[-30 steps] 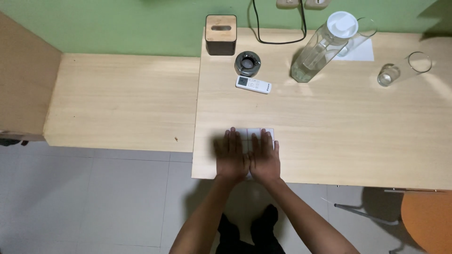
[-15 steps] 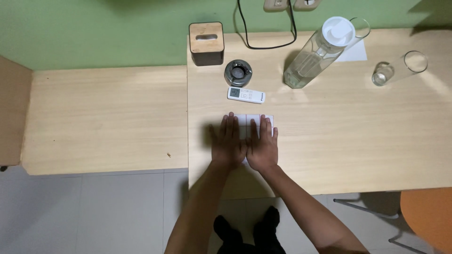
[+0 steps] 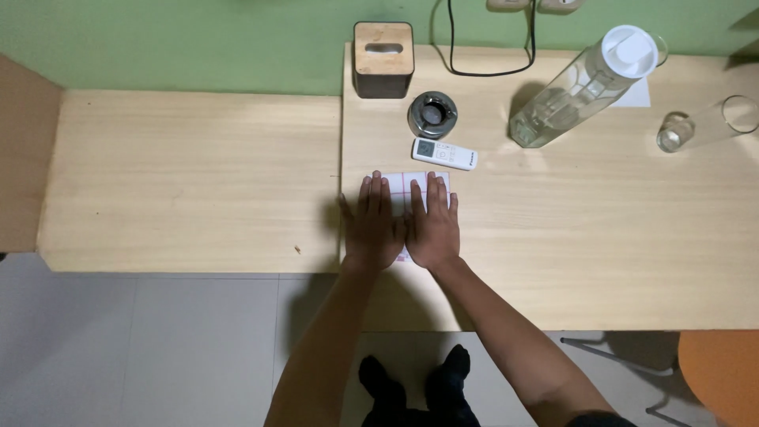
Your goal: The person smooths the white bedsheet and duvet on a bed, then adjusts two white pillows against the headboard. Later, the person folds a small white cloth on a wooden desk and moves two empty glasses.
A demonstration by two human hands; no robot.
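My left hand [image 3: 373, 224] and my right hand [image 3: 432, 226] lie flat side by side, palms down, on a white cloth with thin red lines [image 3: 402, 187]. The cloth rests on the light wooden table [image 3: 569, 237] near its left edge. Most of the cloth is hidden under my hands; only its far edge and a strip between the hands show. Fingers of both hands are stretched out and pressed on the cloth.
Just beyond the cloth lies a white remote control [image 3: 444, 153]. Behind it stand a round dark ashtray [image 3: 432, 114] and a brown tissue box [image 3: 383, 59]. A clear pitcher with white lid [image 3: 581, 88] and a drinking glass [image 3: 704, 125] are far right. A lower wooden bench [image 3: 190, 178] adjoins left.
The view has shifted, so the table sits more to the right in the picture. My hands stay flat on the cloth and sit slightly farther from the table's near edge.
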